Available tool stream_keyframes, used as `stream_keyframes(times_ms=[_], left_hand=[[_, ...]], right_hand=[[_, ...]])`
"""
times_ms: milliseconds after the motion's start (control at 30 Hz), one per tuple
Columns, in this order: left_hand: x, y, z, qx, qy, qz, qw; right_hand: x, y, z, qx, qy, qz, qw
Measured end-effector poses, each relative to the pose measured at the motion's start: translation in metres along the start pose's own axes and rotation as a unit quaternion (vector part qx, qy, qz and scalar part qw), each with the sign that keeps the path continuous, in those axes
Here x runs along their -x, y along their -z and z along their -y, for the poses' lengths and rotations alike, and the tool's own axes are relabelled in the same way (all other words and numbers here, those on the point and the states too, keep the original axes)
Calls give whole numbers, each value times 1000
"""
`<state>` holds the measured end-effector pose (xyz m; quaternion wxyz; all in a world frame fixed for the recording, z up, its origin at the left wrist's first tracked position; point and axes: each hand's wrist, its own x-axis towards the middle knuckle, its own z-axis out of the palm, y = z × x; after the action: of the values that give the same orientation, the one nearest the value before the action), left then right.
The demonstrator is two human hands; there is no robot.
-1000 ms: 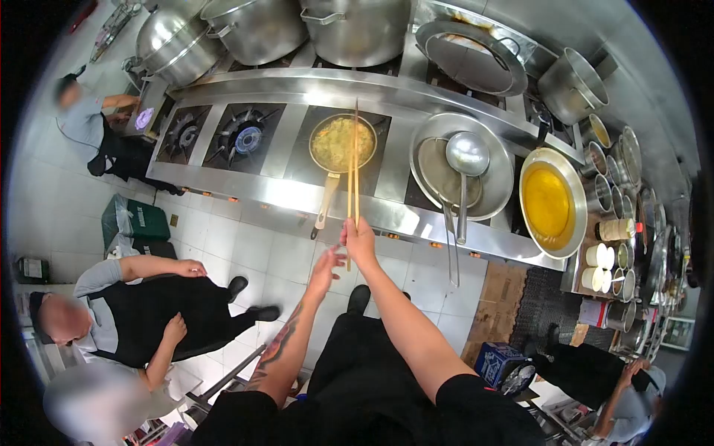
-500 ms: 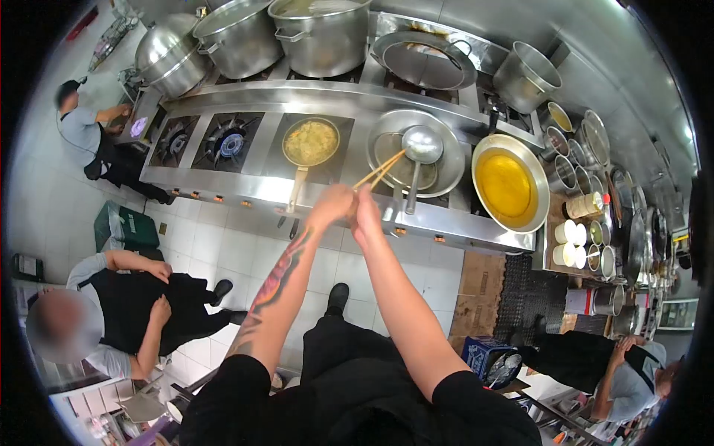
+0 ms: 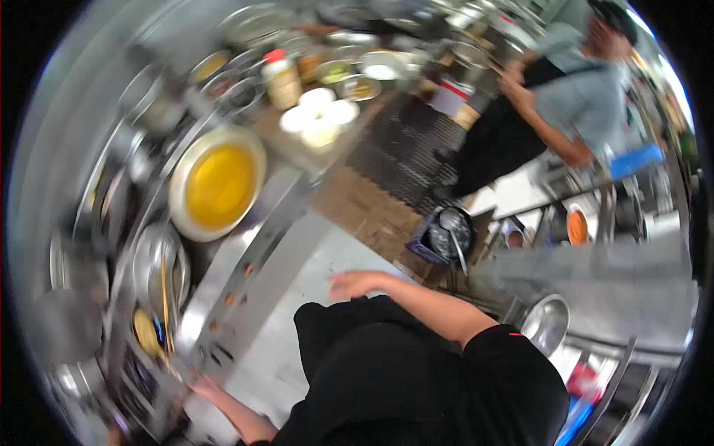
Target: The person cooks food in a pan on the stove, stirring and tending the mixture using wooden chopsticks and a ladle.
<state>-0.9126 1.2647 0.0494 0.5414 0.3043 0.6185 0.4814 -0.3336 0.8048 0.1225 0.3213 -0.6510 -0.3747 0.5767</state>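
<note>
My left hand (image 3: pixel 208 388), blurred by motion, is at the end of the handle of a frying pan (image 3: pixel 146 332) with yellowish food in it. Its fingers seem closed around the handle. A pair of chopsticks (image 3: pixel 164 293) lies over the wok (image 3: pixel 145 260) beside that pan, apart from my hand. My right hand (image 3: pixel 354 283) hangs over the floor in front of me, fingers loosely apart and nothing in them.
A wide bowl of yellow liquid (image 3: pixel 219 186) sits on the stove. Beyond it are white cups (image 3: pixel 318 119) and a red-capped bottle (image 3: pixel 281 80). A co-worker (image 3: pixel 543 111) stands at the right, near a crate (image 3: pixel 428 245). A metal bowl (image 3: pixel 545 323) rests on a shelf.
My view has swung to the right. My hands have parted: the left is now at the pan handle, the right is out over the floor. The chopsticks have left my hands.
</note>
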Motion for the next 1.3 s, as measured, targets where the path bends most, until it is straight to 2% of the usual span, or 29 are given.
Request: stream_keyframes(times_ms=[33,67,100,167,233,300,333,367,400,433,467,500,567,600,667,700,767,800,833,900,967,1033,1067,1100,1133,1167,1200,1233,1300], left_hand=[[3,19,46,-14,16,-25,999],[73,-10,62,-225,-19,96,969],[177,-67,74,-328,16,185,926],[287,-174,77,-422,74,354,831],[352,-283,68,-467,59,511,719],[389,-398,58,-490,7,626,607],[406,-463,56,-496,-28,675,545],[428,-529,58,-504,-67,718,475],[458,-593,68,-511,-125,761,380],[490,-648,76,-516,-181,790,276],[531,-696,85,-492,-287,800,191],[580,-740,95,-451,-389,797,100],[683,-809,100,-312,-437,843,25],[737,-833,91,-265,-385,884,9],[817,-872,94,-202,-268,942,-29],[839,-884,100,-200,-262,943,-42],[877,-907,115,-287,-84,954,-8],[877,-923,146,-276,-105,955,-6],[876,-936,173,-290,-81,953,18],[840,-968,240,-324,-115,938,48],[813,-991,254,-376,-75,920,83],[801,-1021,253,-427,-36,902,61],[771,-1038,302,-219,-50,974,37],[763,-1057,360,3,-58,998,14],[810,-1080,368,13,-54,998,10],[855,-1109,374,-121,-73,989,-43],[916,-1132,369,-255,-92,957,-99],[980,-1144,362,-385,-111,904,-152],[1173,-1143,341,-445,-415,715,-344]], right_hand=[[22,40,-25,13,-13,-128,992],[47,73,-42,-92,5,-290,952],[67,106,-57,-189,22,-435,880],[124,161,-78,-215,5,-624,751],[170,187,-89,-192,-63,-669,715],[181,176,-172,-122,-174,-631,746],[191,157,-194,-108,-215,-572,784],[198,143,-208,-92,-257,-515,813],[210,129,-186,-111,-286,-509,804],[208,113,-193,-103,-320,-500,798],[210,100,-203,-153,-346,-459,804],[216,99,-194,-179,-349,-478,786],[228,104,-164,-303,-322,-485,755],[236,112,-151,-340,-267,-512,743],[238,135,-157,-357,-238,-552,715],[239,149,-161,-358,-210,-571,709],[249,196,-170,-394,-206,-587,677],[254,223,-187,-336,-243,-590,693],[259,252,-205,-275,-280,-591,705],[296,320,-217,-202,-334,-586,710],[336,378,-232,-178,-294,-696,631],[390,431,-241,-155,-160,-802,554],[424,457,-230,-238,-145,-790,545],[455,477,-225,-306,-156,-770,538],[457,483,-263,-348,-106,-787,499],[445,483,-310,-392,-54,-799,453],[444,478,-350,-425,-50,-792,435],[446,468,-386,-435,-193,-760,444],[454,456,-413,-441,-448,-637,447]])
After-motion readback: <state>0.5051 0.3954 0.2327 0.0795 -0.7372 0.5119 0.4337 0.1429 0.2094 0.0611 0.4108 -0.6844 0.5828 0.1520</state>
